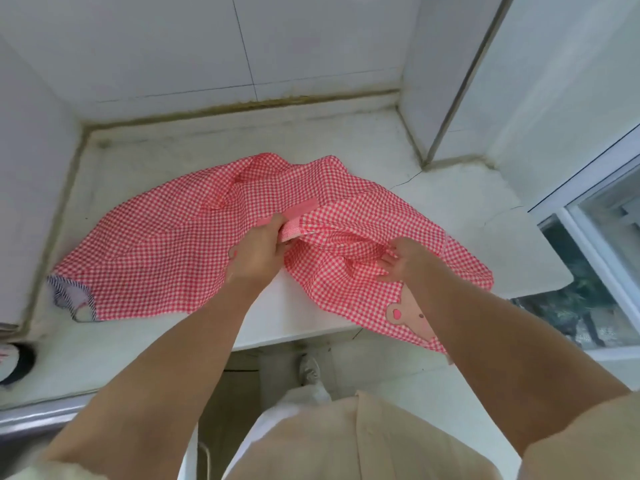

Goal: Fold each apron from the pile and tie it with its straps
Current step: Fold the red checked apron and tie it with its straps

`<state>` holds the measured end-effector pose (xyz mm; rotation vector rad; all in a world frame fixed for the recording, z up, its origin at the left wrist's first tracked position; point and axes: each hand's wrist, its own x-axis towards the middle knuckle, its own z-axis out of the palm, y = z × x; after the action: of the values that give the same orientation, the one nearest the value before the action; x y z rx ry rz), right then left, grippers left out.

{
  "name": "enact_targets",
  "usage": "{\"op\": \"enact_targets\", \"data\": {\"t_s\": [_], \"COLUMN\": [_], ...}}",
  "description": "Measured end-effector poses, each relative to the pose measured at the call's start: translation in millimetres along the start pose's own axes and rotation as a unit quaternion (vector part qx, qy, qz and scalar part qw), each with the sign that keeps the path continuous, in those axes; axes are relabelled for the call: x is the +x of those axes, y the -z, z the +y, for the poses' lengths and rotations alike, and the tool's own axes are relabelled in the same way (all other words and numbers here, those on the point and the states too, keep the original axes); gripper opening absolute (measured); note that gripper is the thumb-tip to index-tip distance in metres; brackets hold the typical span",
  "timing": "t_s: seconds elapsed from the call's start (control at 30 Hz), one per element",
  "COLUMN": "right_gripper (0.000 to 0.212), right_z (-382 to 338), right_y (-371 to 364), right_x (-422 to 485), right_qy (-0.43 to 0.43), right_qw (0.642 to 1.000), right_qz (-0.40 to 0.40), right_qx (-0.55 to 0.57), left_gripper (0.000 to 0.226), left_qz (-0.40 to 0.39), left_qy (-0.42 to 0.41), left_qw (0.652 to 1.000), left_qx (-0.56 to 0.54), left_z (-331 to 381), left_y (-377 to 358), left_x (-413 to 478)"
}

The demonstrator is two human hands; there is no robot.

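Observation:
A red-and-white checked apron (156, 244) lies spread and rumpled across the white counter (450, 202). Its right part hangs over the front edge, showing a pink bear patch (412, 317). My left hand (258, 252) grips a pink striped strap (298, 220) near the apron's middle. My right hand (403, 259) pinches a bunched fold of the checked cloth just to the right. At the apron's lower left corner a blue-striped piece of fabric (69, 296) peeks out from underneath.
White tiled walls close the counter at the back and left. A window (595, 258) stands at the right. A round dark-rimmed object (15, 362) sits at the far left edge. Below the counter I see the floor and a shoe (309, 370).

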<state>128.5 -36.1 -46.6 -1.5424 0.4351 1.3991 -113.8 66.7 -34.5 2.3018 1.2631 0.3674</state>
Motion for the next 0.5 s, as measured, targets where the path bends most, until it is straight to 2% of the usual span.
{"op": "enact_targets", "data": {"t_s": [0.1,0.17,0.23,0.3,0.37,0.43,0.5], "right_gripper": [0.045,0.039,0.039,0.052,0.044,0.026,0.030], "right_z": [-18.7,-40.6,-71.2,-102.7,-123.2,-129.7,-120.5], "right_y": [-21.6,-41.9,-64.1,-86.5,-101.7,-102.5,-87.0], "right_x": [-1.0,-7.0,-18.0,-32.1,-51.0,-55.8,-56.7], "right_qy": [0.055,0.134,0.207,0.262,0.319,0.373,0.424], "right_qw": [0.998,0.986,0.960,0.929,0.900,0.874,0.867], "right_qz": [-0.003,-0.046,-0.108,-0.163,-0.192,-0.191,-0.137], "right_qx": [0.032,0.088,0.156,0.204,0.227,0.245,0.224], "left_gripper": [0.030,0.032,0.034,0.049,0.060,0.045,0.030], "left_qz": [-0.004,0.037,0.109,0.160,0.188,0.213,0.187], "left_qy": [-0.013,-0.027,-0.043,-0.060,-0.083,-0.124,-0.176], "left_qw": [1.000,0.999,0.993,0.985,0.978,0.966,0.955], "left_qx": [-0.009,-0.007,0.004,0.005,0.017,0.076,0.151], "left_z": [-7.4,-10.5,-3.7,7.3,13.2,12.3,14.7], "left_y": [6.3,11.8,25.2,43.2,55.8,58.5,53.4], "left_x": [2.9,11.3,21.1,32.0,41.9,51.0,50.7]}}
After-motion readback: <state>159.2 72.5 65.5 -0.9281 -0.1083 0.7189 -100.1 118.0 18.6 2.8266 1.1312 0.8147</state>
